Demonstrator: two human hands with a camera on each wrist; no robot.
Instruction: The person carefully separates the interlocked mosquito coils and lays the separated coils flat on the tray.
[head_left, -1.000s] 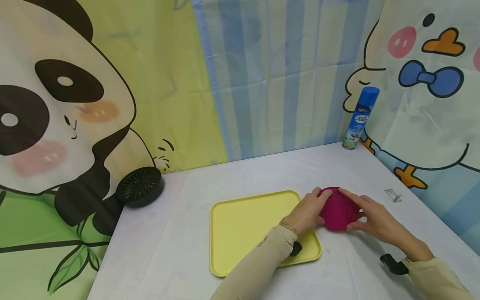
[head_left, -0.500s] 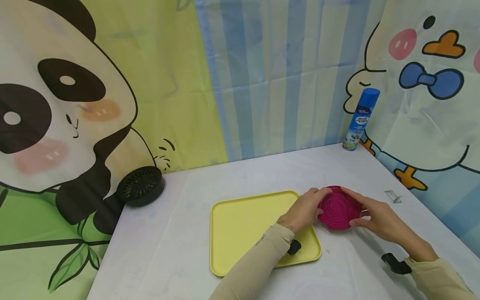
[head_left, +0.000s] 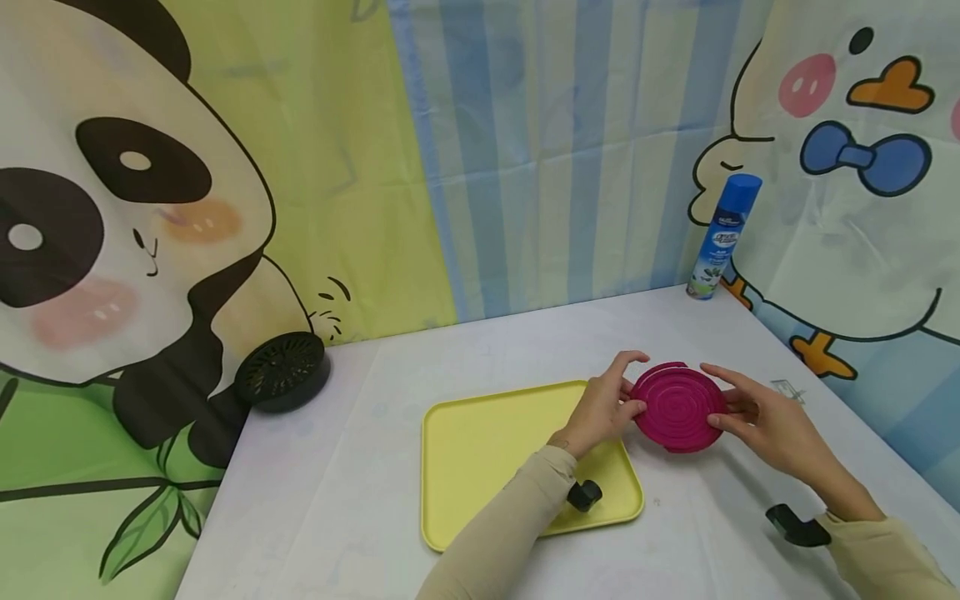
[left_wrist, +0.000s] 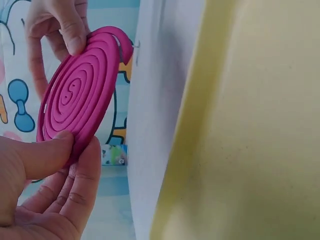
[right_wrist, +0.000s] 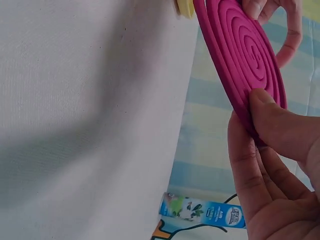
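A magenta mosquito coil point(head_left: 678, 408), a flat disc wound in a spiral, is held up above the white table, tilted. My left hand point(head_left: 603, 407) pinches its left edge, thumb on the face and fingers behind, as the left wrist view shows with the coil point(left_wrist: 80, 90) close up. On the opposite edge my right hand point(head_left: 772, 429) has the same kind of pinch, seen in the right wrist view with the thumb point(right_wrist: 280, 120) on the front. One outer end of the coil stands slightly away from the rest at the top.
Below my left forearm lies a yellow tray point(head_left: 480, 467). A black round slotted holder point(head_left: 281, 372) stands at the left table edge, a blue spray can point(head_left: 723, 237) at the far right corner. Near the right edge is a small metal piece point(head_left: 787, 390). Printed cloth point(head_left: 517, 167) hangs behind.
The coil has been raised a little and tipped so that its face turns towards me. My left hand has shifted to its side edge, and one outer end now stands off the disc.
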